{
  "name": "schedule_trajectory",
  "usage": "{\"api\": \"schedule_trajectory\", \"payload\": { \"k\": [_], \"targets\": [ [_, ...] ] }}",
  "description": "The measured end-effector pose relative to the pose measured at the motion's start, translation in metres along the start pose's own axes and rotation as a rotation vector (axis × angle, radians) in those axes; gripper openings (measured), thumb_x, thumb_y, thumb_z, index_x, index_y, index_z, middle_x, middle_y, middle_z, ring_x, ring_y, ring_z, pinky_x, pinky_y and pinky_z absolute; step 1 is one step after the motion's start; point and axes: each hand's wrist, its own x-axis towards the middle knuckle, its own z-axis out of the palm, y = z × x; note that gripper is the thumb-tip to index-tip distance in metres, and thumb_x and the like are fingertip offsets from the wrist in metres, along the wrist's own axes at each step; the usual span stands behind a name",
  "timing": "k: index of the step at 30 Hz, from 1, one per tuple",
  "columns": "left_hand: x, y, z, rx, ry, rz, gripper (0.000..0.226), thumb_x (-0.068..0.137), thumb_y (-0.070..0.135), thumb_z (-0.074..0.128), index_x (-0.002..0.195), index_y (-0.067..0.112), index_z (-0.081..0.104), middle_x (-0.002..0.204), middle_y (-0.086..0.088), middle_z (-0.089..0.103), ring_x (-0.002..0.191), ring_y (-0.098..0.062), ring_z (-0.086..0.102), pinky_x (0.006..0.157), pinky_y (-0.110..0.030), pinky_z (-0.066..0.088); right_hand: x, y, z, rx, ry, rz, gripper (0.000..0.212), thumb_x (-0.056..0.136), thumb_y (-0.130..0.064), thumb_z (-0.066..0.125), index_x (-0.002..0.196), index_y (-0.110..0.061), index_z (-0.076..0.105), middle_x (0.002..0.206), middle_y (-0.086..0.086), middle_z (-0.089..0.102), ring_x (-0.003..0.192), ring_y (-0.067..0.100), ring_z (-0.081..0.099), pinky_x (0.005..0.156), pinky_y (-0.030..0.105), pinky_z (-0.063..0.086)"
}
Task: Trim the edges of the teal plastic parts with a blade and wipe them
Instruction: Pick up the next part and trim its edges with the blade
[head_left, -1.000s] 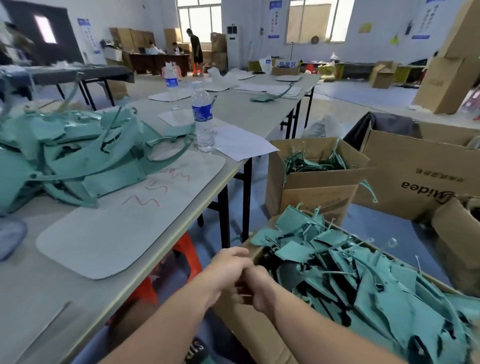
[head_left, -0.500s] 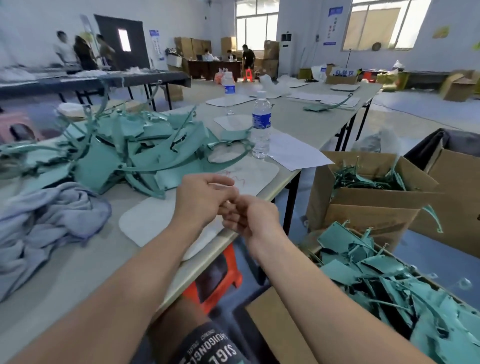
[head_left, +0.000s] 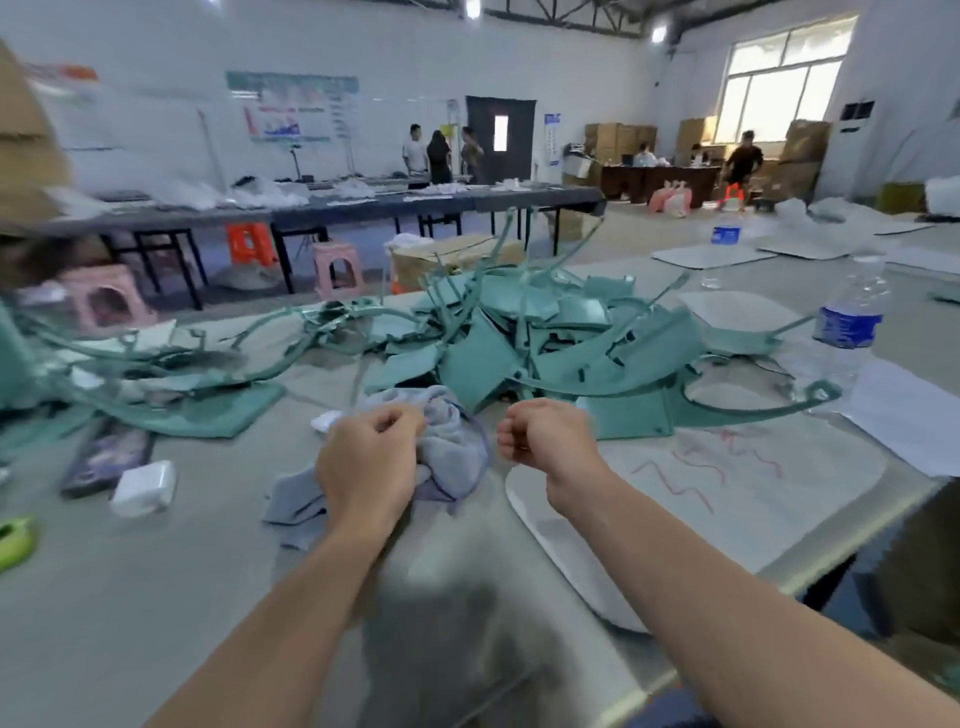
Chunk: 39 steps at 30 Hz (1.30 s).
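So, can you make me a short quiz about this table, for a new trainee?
1. True or false: the bottle stands to the right of the teal parts.
2. What is the left hand at? A) the cloth B) a stool C) a blade
3. What colour are the scribbles on the mat?

Key: 1 true; 2 A; 3 red.
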Motion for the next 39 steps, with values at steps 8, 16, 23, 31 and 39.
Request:
{"api": "schedule_trajectory", "payload": {
  "k": [8,16,23,31,39],
  "targets": [
    [0.052,-0.048,-0.041,0.251,0.054,0.141,0.035,0.094,0.028,0.062,0.129,0.027,0.066,0.157,0.002,0.042,0.149,-0.018,0.026,0.122,-0.038,0.023,0.068,-0.008,0.059,-0.857,0.243,-0.464,0.026,0.087,-0.027,0.065,0.111,-0.018,0.067,0.103,0.006,0.071,0.095,0.026,0.058,0.078,0.032,0.042],
    [0.071,-0.07,-0.043,0.22,0.08,0.102,0.033,0.092,0.023,0.067,0.125,0.02,0.068,0.145,0.001,0.055,0.142,-0.018,0.038,0.119,-0.039,0.028,0.118,-0.014,0.084,-1.583,0.263,-0.537,0.058,0.088,-0.052,0.062,0.13,-0.013,0.054,0.132,0.01,0.059,0.125,0.033,0.053,0.101,0.045,0.039],
    [0.079,-0.076,-0.037,0.204,0.115,0.169,0.015,0.086,0.013,0.07,0.096,0.022,0.076,0.123,0.01,0.062,0.13,-0.012,0.046,0.106,-0.024,0.03,0.125,-0.05,0.082,-0.697,0.247,-0.356,0.019,0.083,-0.019,0.062,0.068,-0.013,0.072,0.066,0.002,0.071,0.07,0.03,0.065,0.079,0.04,0.055],
    [0.07,-0.076,-0.034,0.385,-0.028,0.342,0.016,0.087,0.018,0.061,0.081,0.028,0.072,0.087,0.016,0.067,0.09,-0.013,0.058,0.084,-0.03,0.041,0.118,-0.097,0.075,-0.293,0.054,-0.165,0.008,0.08,-0.008,0.073,0.083,-0.008,0.066,0.076,0.011,0.059,0.065,0.022,0.051,0.061,0.033,0.04],
    [0.062,-0.064,-0.017,0.758,-0.295,0.442,0.027,0.098,0.046,0.036,0.092,0.033,0.058,0.103,0.014,0.066,0.105,-0.01,0.055,0.106,-0.034,0.03,0.097,-0.1,0.073,-0.288,-0.098,-0.158,0.015,0.078,0.007,0.068,0.071,-0.007,0.068,0.066,0.009,0.066,0.053,0.018,0.053,0.041,0.021,0.039]
  ]
}}
